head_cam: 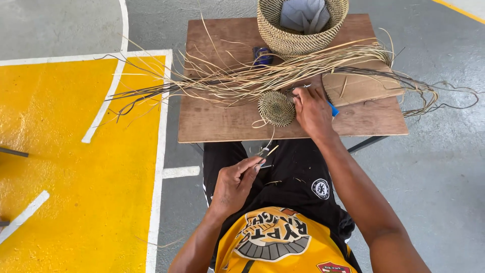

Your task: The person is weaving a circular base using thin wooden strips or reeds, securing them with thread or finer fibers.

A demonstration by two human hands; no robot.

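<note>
Right hand (312, 112) pins the woven disc (276, 108) flat on the table (217, 121). Left hand (233, 184), well apart over the lap, pinches a strand (268, 141) taut. Straw bundle (262, 76) lies just beyond, within reach.

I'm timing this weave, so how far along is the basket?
Done: only a small flat coiled disc lies on the table, with no walls yet. In hand: the right hand presses at the disc's edge, while the left hand pinches a strand running from it. Left: a long bundle of loose fibres lies unused, and the finished basket behind is far bigger, so it looks early.
</note>
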